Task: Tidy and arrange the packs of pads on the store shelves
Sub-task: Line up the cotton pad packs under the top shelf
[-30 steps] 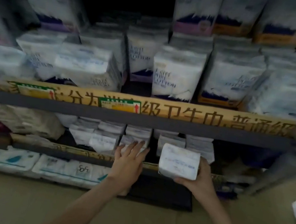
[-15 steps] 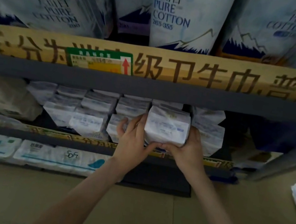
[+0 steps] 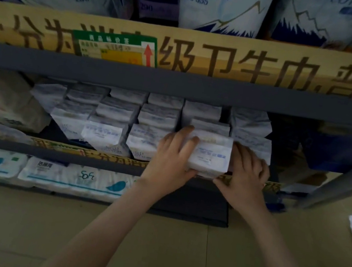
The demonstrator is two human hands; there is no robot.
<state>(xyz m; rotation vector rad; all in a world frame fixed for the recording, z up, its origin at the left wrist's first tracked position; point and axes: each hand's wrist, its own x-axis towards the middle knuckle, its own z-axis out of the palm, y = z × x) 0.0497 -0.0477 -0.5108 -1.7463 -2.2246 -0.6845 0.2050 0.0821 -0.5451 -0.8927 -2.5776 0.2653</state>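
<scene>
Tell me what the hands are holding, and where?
A white pack of pads: the left hand grips its left side, the right hand its right side.

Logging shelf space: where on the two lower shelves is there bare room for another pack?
Bare: the bottom shelf right of the Soft packs; a wedge of middle shelf between the crumpled bag and the white rows. Crowded: those rows, edge to edge up to the held pack. Right of them, too dark to tell.
</scene>
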